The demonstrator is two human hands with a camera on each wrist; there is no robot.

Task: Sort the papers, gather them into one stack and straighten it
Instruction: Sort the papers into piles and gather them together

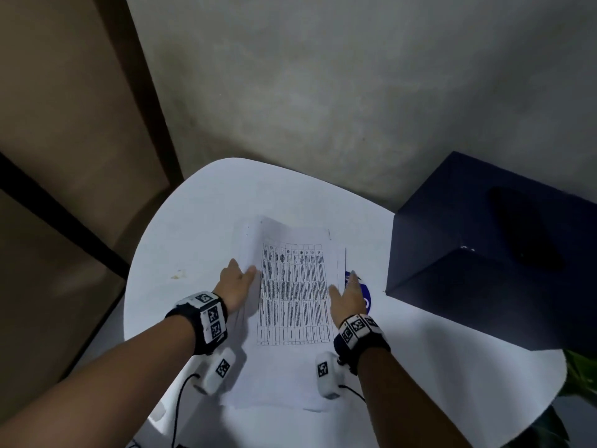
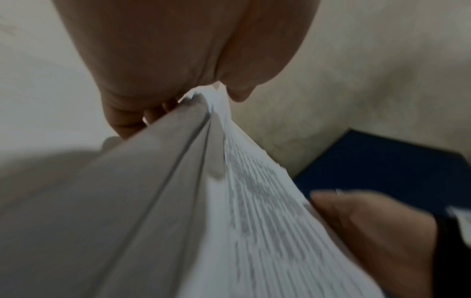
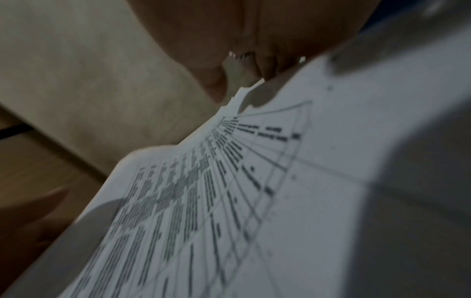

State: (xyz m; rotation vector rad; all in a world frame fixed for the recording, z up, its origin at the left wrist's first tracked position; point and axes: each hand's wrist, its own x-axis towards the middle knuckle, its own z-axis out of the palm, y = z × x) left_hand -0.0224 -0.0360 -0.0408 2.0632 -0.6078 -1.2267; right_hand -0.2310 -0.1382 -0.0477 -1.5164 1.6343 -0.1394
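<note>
A stack of white papers (image 1: pixel 290 286), its top sheet printed with a dense table, lies lengthwise over the middle of a white table (image 1: pixel 193 227). My left hand (image 1: pixel 242 266) holds the stack's left edge, thumb on top and fingers below; the left wrist view shows that hand (image 2: pixel 198 96) pinching several sheets (image 2: pixel 229 221). My right hand (image 1: pixel 343 281) grips the right edge, thumb on the printed sheet. In the right wrist view its fingers (image 3: pixel 267 66) go under the bowed papers (image 3: pixel 229 201). The sheet edges are uneven at the far and near ends.
A dark navy box (image 1: pixel 484 253) stands on the table's right side, close to my right hand. A blue round mark (image 1: pixel 367 294) shows on the tabletop under that hand. A small stain (image 1: pixel 176 274) is at the left. The grey wall (image 1: pixel 323 92) rises behind.
</note>
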